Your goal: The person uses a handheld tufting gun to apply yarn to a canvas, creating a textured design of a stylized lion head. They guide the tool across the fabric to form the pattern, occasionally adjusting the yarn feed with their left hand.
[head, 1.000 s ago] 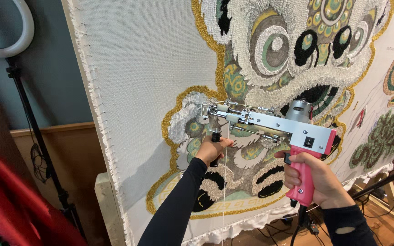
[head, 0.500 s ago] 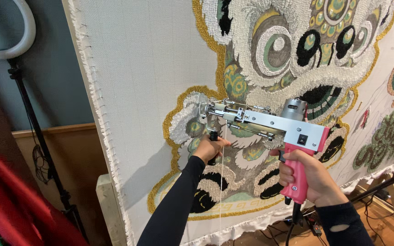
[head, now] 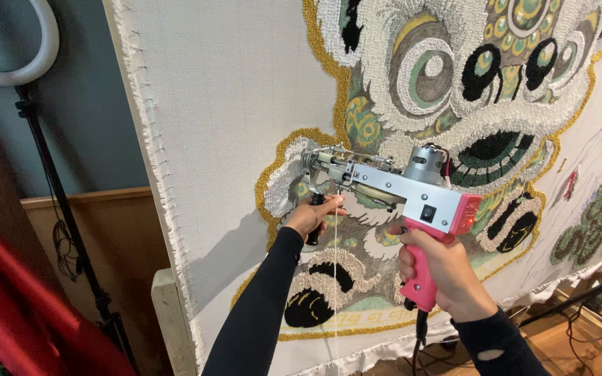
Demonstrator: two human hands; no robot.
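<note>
One tufting gun, silver with a pink grip, pressed against the cloth near the lion picture's mouth. Two hands held it: the right hand gripped the pink handle, the left hand the black front handle.

So my tufting gun sits between me and the stretched cloth, its tip against it; ring light stand off to my left.
</note>
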